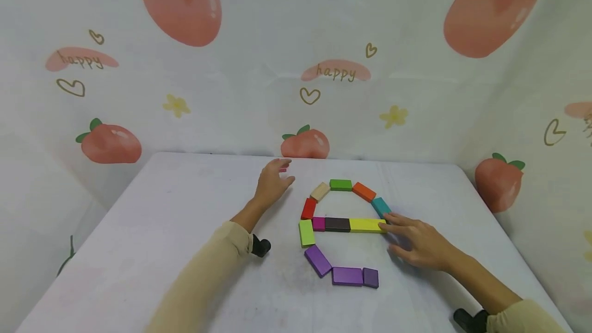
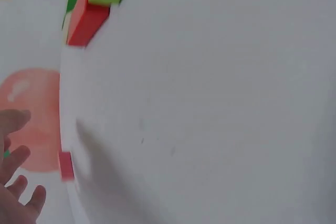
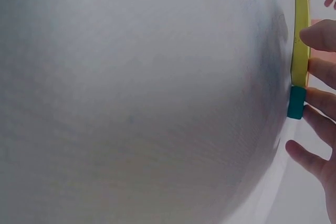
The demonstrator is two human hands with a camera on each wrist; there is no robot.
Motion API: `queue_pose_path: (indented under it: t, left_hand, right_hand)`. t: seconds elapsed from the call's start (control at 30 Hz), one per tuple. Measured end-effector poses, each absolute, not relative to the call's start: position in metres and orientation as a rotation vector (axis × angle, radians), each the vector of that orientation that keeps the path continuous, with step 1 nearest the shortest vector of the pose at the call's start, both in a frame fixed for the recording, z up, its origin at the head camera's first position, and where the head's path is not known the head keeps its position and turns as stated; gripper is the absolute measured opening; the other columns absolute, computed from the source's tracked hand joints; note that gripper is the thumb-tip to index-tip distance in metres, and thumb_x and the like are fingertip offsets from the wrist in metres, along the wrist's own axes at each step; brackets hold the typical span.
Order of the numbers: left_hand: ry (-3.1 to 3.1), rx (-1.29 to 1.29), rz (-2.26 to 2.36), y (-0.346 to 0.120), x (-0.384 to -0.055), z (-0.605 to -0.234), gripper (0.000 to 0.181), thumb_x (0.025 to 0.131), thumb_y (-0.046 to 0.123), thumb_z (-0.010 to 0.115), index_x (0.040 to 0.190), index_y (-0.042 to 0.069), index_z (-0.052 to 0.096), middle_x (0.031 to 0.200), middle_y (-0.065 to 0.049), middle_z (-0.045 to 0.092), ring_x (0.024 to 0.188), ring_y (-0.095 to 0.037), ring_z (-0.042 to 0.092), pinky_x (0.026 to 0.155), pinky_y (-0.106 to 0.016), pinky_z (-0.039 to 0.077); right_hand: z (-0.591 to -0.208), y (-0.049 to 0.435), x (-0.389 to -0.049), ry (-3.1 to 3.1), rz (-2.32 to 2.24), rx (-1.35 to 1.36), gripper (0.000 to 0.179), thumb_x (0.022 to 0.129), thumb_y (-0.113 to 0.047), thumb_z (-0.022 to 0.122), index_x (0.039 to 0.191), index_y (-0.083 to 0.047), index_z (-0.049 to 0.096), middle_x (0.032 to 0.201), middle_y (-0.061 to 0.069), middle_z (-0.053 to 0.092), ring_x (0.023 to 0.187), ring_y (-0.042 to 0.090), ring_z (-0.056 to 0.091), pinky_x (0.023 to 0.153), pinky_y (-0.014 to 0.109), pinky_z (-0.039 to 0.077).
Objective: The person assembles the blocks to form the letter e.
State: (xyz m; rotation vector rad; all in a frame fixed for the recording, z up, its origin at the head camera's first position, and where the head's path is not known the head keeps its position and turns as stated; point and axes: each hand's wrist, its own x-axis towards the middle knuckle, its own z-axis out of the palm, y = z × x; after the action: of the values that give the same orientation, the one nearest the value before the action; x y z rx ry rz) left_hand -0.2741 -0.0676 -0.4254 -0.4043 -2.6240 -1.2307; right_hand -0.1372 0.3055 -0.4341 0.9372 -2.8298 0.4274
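Colored blocks lie on the table in a shape like a letter e. My right hand [image 1: 418, 240] is spread at its right side, fingertips at the end of the yellow block [image 1: 365, 225] and by the teal block [image 1: 381, 207]. In the right wrist view those straight fingers overlap the yellow block [image 3: 301, 45] and the teal block [image 3: 296, 102]. My left hand [image 1: 272, 184] hovers left of the shape with fingers apart. A small pink block [image 1: 282, 170] shows behind its fingers; in the left wrist view this pink block [image 2: 66, 166] sits apart from the fingers.
The shape also holds a black block [image 1: 337, 225], a magenta block [image 1: 319, 224], a green block [image 1: 340, 185], an orange block [image 1: 364, 192], a red block [image 1: 309, 208] and several purple blocks [image 1: 348, 276]. A printed cloth [image 1: 240, 96] hangs behind the white table [image 1: 185, 209].
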Motion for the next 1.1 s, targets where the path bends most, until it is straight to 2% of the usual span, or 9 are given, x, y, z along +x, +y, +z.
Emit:
queue_pose_path:
  t: [0.2, 0.4, 0.7, 0.9, 1.1]
  left_hand:
    - [-2.822, -0.321, -1.104, -0.08, -0.293, -0.427, 0.062, 0.09, 0.017, 0.073, 0.145, 0.001, 0.049, 0.145, -0.023, 0.05, 0.14, -0.042, 0.038, 0.11, -0.055, 0.037]
    - [-2.976, -0.345, -0.969, -0.09, -0.299, -0.433, 0.063, 0.094, 0.018, 0.064, 0.149, -0.001, 0.042, 0.156, -0.019, 0.038, 0.147, -0.041, 0.025, 0.116, -0.056, 0.027]
    - [-3.047, -0.338, -0.949, -0.092, -0.299, -0.431, 0.058, 0.099, 0.021, 0.06, 0.15, 0.003, 0.041, 0.159, -0.014, 0.033, 0.15, -0.036, 0.019, 0.118, -0.056, 0.021]
    - [-3.051, -0.372, -0.899, -0.093, -0.302, -0.433, 0.054, 0.098, 0.018, 0.06, 0.147, 0.002, 0.046, 0.155, -0.016, 0.04, 0.148, -0.038, 0.023, 0.115, -0.061, 0.024]
    - [-2.956, -0.398, -0.916, -0.096, -0.302, -0.435, 0.043, 0.094, 0.006, 0.06, 0.136, -0.001, 0.059, 0.144, -0.021, 0.052, 0.138, -0.041, 0.042, 0.111, -0.057, 0.034]
  right_hand:
    - [-0.437, 0.306, -0.136, -2.82, 0.426, 0.925, 0.048, 0.081, -0.024, 0.078, 0.126, -0.01, 0.07, 0.137, 0.016, 0.06, 0.121, 0.041, 0.059, 0.087, 0.06, 0.053]
    - [-0.435, 0.306, -0.138, -2.831, 0.436, 0.92, 0.048, 0.082, -0.024, 0.078, 0.127, -0.009, 0.07, 0.139, 0.016, 0.058, 0.123, 0.041, 0.058, 0.088, 0.06, 0.052]
    - [-0.435, 0.307, -0.138, -2.812, 0.443, 0.941, 0.047, 0.082, -0.023, 0.077, 0.126, -0.009, 0.07, 0.138, 0.017, 0.059, 0.122, 0.042, 0.058, 0.087, 0.061, 0.052]
    - [-0.434, 0.306, -0.137, -2.834, 0.449, 0.93, 0.047, 0.084, -0.025, 0.076, 0.127, -0.011, 0.069, 0.138, 0.015, 0.059, 0.122, 0.041, 0.058, 0.087, 0.061, 0.052]
    - [-0.434, 0.305, -0.136, -2.848, 0.458, 0.927, 0.047, 0.085, -0.026, 0.075, 0.128, -0.011, 0.069, 0.139, 0.015, 0.058, 0.123, 0.041, 0.057, 0.088, 0.061, 0.052]
